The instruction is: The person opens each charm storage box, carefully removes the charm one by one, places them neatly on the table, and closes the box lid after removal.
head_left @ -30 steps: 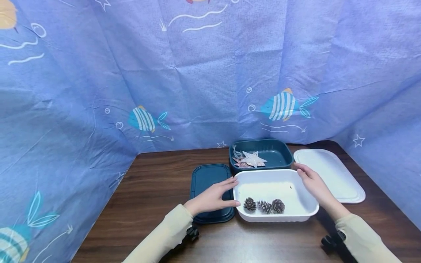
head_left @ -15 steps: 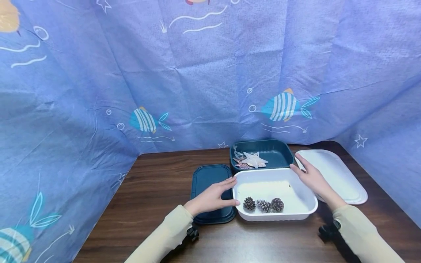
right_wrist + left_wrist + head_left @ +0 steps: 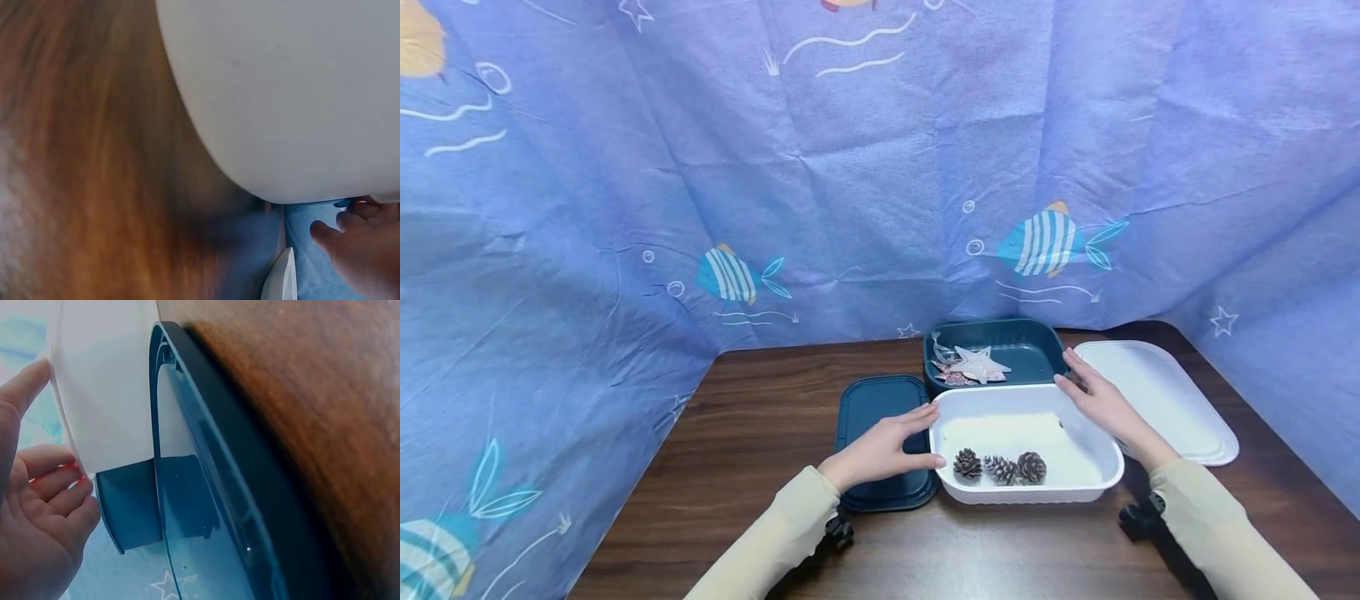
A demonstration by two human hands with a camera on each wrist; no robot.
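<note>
White plastic, head view: tray (image 3: 1011, 429) set on table (image 3: 752, 417), in front of dk teal box (image 3: 1037, 360), w/ three pine cones (image 3: 1002, 471) along near side. Lt hand (image 3: 883, 450) spread wide at tray's lt side, fingertips on rim; rt hand (image 3: 1101, 402) loosely spread at far rt corner, contact unclear. Risk (judged): cones could be rolled abt or spilled if tray is tipped by uneven push; teal box could be bumped, gap v. small. Tray looks shallow, corners rounded, dark speck inside. Lt wrist: outer wall smooth, plain; dk lid (image 3: 215, 481) close by. Rt wrist: wall greyish, fingertips partly hidden behind.
</note>
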